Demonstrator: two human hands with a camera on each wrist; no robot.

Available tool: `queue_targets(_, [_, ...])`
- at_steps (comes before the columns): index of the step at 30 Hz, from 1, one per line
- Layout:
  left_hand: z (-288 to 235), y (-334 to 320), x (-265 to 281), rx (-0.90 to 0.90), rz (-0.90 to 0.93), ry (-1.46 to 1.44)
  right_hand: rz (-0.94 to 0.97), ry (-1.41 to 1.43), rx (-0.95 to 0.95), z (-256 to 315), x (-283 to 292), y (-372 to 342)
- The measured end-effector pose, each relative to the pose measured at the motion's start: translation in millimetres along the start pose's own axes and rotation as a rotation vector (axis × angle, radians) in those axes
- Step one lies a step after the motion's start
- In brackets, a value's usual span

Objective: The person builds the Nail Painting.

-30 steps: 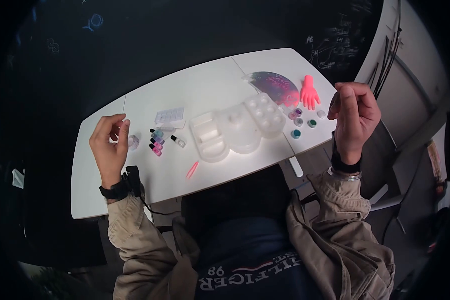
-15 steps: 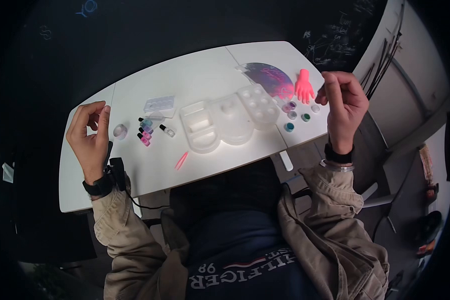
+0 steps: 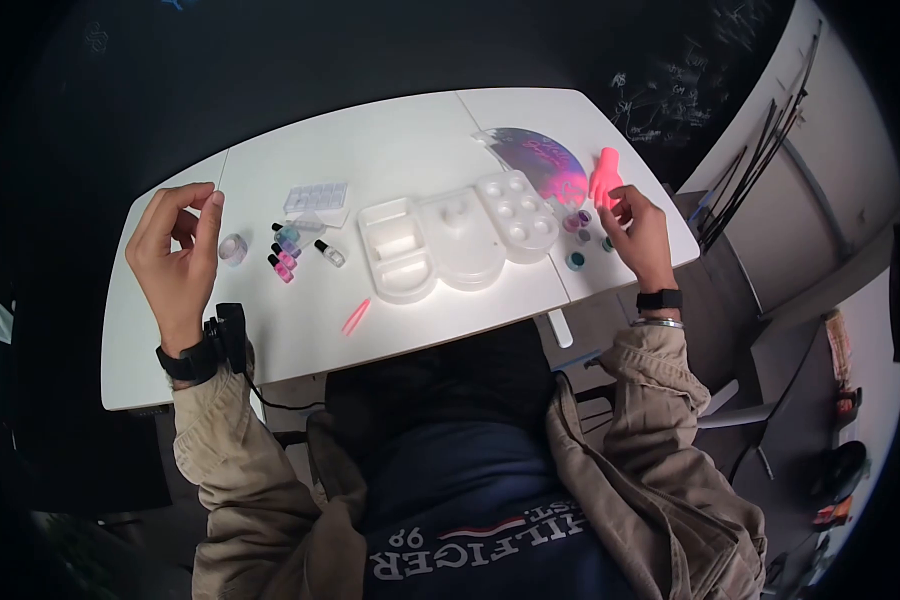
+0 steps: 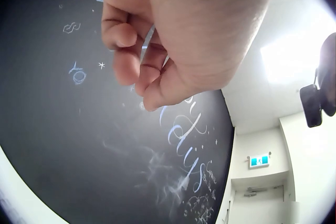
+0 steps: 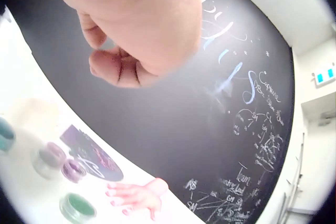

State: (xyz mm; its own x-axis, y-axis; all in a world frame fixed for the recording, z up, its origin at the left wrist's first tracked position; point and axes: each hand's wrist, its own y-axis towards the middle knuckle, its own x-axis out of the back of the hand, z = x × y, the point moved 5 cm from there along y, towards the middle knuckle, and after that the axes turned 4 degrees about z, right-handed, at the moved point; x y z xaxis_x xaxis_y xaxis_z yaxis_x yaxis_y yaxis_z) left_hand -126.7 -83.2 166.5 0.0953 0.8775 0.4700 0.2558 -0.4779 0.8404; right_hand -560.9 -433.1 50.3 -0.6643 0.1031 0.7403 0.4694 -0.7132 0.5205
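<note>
My left hand [image 3: 175, 245] is raised over the table's left side, fingers loosely curled around nothing, thumb close to the fingertips. Just right of it in the head view stand a round clear container [image 3: 233, 249] and several polish bottles [image 3: 283, 268]. My right hand [image 3: 642, 240], also loosely curled and empty, hovers by the pink model hand [image 3: 604, 175] and partly hides small jars, one of them teal [image 3: 575, 261]. The right wrist view shows the pink model hand [image 5: 139, 198] and a green jar [image 5: 77, 207] below my hand [image 5: 131, 19].
A white compartment tray [image 3: 400, 275] lies mid-table, with pink tweezers [image 3: 356, 316] by its lower left. A clear case [image 3: 316, 196] lies behind the bottles. Behind the tray's right end is a purple printed disc [image 3: 540, 160]. A dark chalkboard [image 3: 320, 60] rises beyond the table.
My right hand has moved left and down, from beyond the table's right edge to over the jars and model hand. My left hand has shifted slightly left. The head view has shifted too.
</note>
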Motion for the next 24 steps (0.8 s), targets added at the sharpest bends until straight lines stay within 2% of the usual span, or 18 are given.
queue_targets(3, [1.2, -0.2, -0.5, -0.009, -0.002, -0.004, 0.096, -0.076, -0.049, -27.4, -10.3, -7.9])
queue_targets(9, [3.4, -4.2, -12.1, 0.029, 0.040, -0.054, 0.183, -0.099, -0.063, -38.7, -20.7, -12.9])
queue_targets(14, [17.2, -22.5, -68.7, 0.039, 0.256, -0.111, 0.430, -0.012, -0.044, -19.7, -27.3, -14.7])
queue_targets(18, [0.7, -44.1, -110.4, 0.111, 0.514, -0.153, 0.464, 0.070, 0.011, -11.8, -35.8, -15.3])
queue_targets(24, [-27.2, -72.1, -146.4, -0.061, 0.641, -0.160, 0.553, 0.076, 0.018, -15.8, -50.3, -17.6])
